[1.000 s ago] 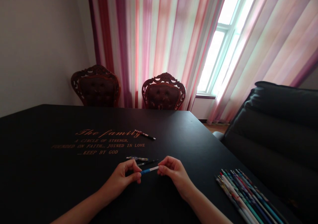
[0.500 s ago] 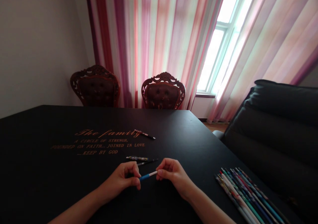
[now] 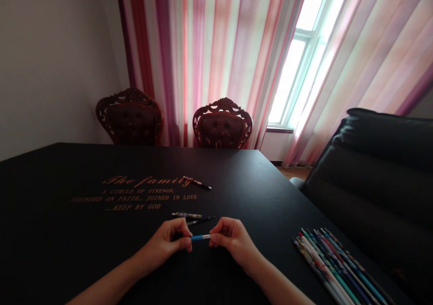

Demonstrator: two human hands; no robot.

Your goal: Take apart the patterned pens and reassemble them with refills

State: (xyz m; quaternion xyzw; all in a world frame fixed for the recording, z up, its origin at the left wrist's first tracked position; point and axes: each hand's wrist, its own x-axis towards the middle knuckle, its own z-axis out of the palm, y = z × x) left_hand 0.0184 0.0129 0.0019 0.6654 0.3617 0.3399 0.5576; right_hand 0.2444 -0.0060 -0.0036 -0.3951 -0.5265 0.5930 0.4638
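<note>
Between my two hands a blue and white pen [image 3: 200, 237] is held level above the table. The fingertips of my left hand [image 3: 172, 240] pinch its blue end, and my right hand [image 3: 230, 238] pinches the white end. Just beyond my hands lies a patterned pen barrel [image 3: 186, 215], with a thin dark refill or pen [image 3: 202, 220] close beside it. Farther off, a dark pen with a reddish pattern [image 3: 197, 182] rests at the end of the table's lettering.
To my right, several pens [image 3: 333, 264] lie side by side on the black table [image 3: 84, 246]. A black padded armchair [image 3: 385, 169] stands along the right edge. Two carved chairs, one on the left [image 3: 130, 120] and one in the middle [image 3: 223, 124], line the far side.
My right hand has moved slightly left, toward my left hand. The pen has turned from a tilt to nearly level, and less of its white part shows between my fingers.
</note>
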